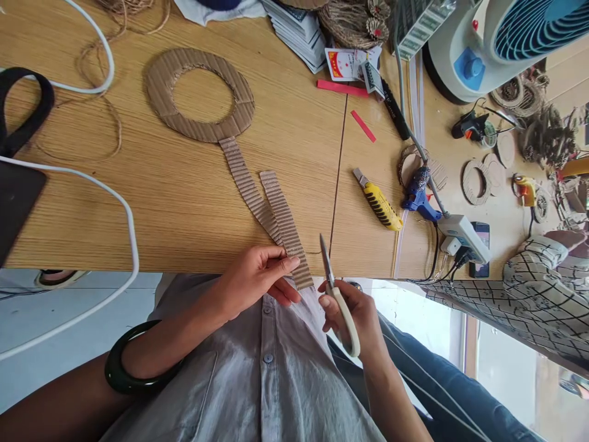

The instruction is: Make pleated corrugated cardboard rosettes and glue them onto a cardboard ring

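A wooden worktop (193, 202) fills the head view, crowded along its far edge with craft clutter. A cardboard ring (199, 94) lies flat near the middle, white cables (131, 227) loop across the left side, and red paper scraps (343, 88) sit near a stack of cards. To the right rest a yellow utility knife (380, 205), a blue glue gun (418, 193) and a power strip (464, 236), with a fan (497, 43) behind them. Two corrugated cardboard strips (276, 215) run from the ring toward the near edge of the worktop. The left hand (260, 279), a dark bangle (133, 362) on its wrist, pinches the near end of one strip in a closed grip. The right hand (352, 316) grasps white-handled scissors (338, 294), blades pointing up just beside the strip's end.
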Demonstrator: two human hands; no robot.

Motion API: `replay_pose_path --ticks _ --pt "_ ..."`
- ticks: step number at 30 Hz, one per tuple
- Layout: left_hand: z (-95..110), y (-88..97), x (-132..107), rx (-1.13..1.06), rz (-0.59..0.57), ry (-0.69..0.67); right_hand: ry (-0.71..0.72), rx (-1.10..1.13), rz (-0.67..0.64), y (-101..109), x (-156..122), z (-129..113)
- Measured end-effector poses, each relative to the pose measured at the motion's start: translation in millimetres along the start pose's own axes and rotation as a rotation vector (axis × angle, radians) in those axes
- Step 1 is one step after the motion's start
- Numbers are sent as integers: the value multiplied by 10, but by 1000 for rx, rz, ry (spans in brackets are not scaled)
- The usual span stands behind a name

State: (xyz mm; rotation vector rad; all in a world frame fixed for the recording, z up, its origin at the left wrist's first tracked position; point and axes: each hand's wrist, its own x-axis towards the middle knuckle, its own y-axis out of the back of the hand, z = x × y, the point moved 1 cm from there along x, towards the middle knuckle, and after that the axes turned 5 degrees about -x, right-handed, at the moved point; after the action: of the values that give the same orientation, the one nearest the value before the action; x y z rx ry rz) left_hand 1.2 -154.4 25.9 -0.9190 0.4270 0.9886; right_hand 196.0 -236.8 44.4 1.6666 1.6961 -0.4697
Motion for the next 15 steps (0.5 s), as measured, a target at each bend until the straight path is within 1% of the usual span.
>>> replay_pose_path --ticks 2,6,8,9,11,13,15 --pt "27 44 -33 -12 26 -12 9 14 11 93 13 -26" --pt "93 182 -70 2 109 -56 11 114 -26 278 21 -49" --pt "122 242 -74 17 142 -74 8 145 -20 352 15 -40" --pt "132 264 -75 21 153 -81 7 155 4 387 9 -32" --pt "140 295 -74 28 166 -99 -4 140 106 462 -10 -18" --pt "135 308 -71 45 165 -117 -36 57 215 551 -46 -11" --pt "124 309 -63 71 152 -134 -88 -54 238 651 -99 -11"
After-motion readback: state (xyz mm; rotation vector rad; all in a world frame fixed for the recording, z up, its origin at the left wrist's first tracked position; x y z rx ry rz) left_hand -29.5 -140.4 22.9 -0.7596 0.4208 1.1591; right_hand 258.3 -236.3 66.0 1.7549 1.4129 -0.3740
